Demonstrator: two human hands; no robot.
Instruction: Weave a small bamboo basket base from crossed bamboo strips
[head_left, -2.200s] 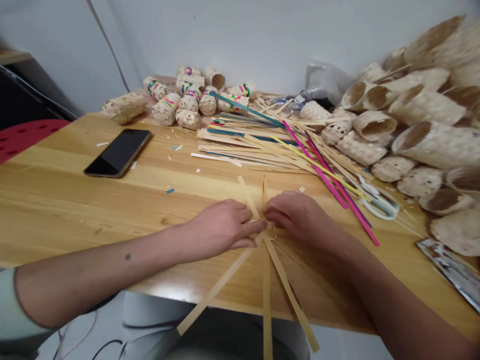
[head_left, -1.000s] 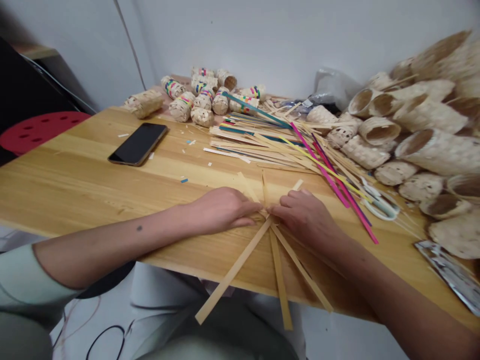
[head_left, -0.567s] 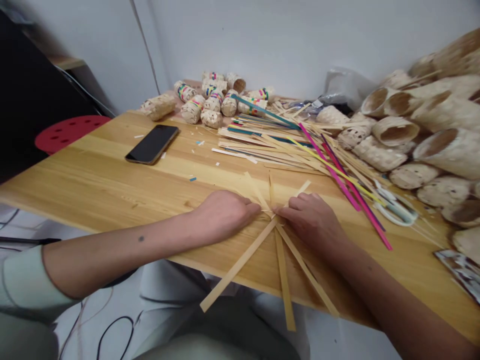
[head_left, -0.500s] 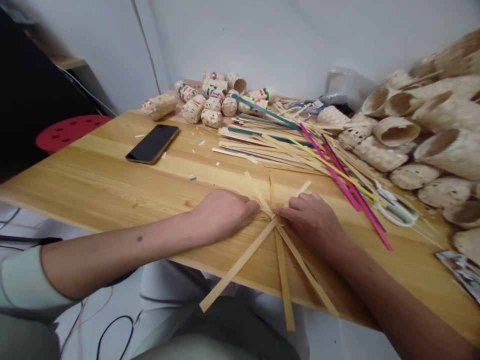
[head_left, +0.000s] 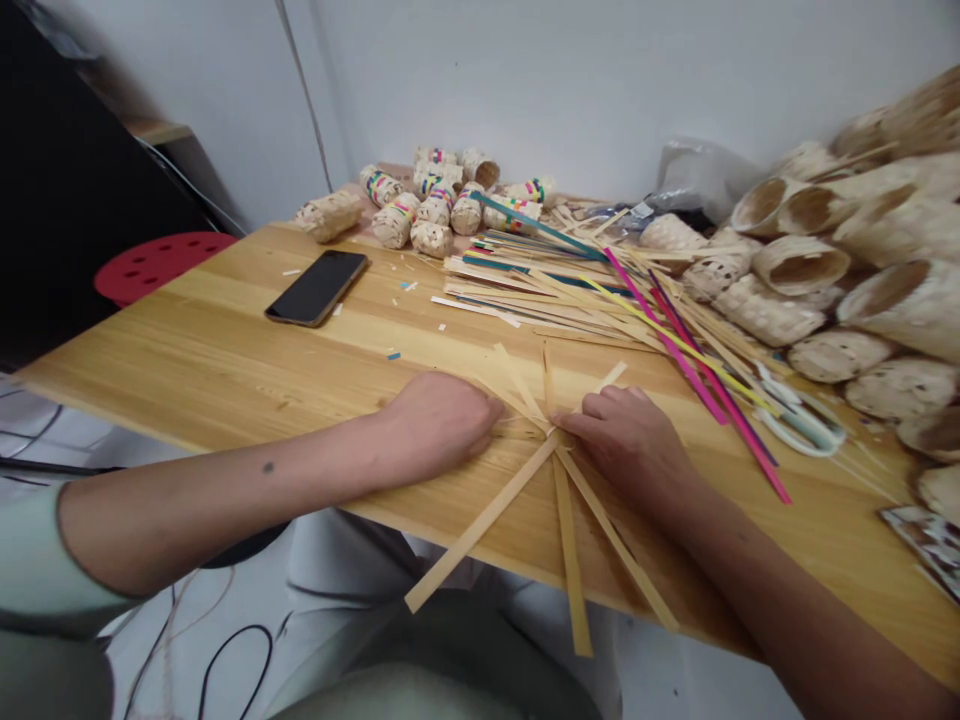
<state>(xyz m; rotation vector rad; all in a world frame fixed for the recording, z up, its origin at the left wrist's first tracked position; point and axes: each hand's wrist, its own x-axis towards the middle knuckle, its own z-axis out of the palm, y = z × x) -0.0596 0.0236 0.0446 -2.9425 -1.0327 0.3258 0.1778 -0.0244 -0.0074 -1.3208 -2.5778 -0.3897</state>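
Note:
Several flat, pale bamboo strips (head_left: 491,525) cross in a star at the near side of the wooden table, some ends jutting over its edge. My right hand (head_left: 630,435) is closed at the crossing, its thumb and fingers pinching the strips. Just left of the crossing lies my left hand (head_left: 442,425), curled and closed. A thin strip seems to run from its fingertips to the crossing. The palm side of both hands is hidden.
Loose bamboo strips (head_left: 540,290), with pink and yellow ones among them, lie beyond my hands. Small woven baskets (head_left: 394,222) sit at the back, larger woven tubes (head_left: 799,265) pile up right. A phone (head_left: 316,287) lies left, and white-handled scissors (head_left: 802,425) right.
My left hand has drawn slightly left, away from the crossing, and more of a strip shows beside its fingers. My right hand keeps its pinch. The camera view has shifted a little.

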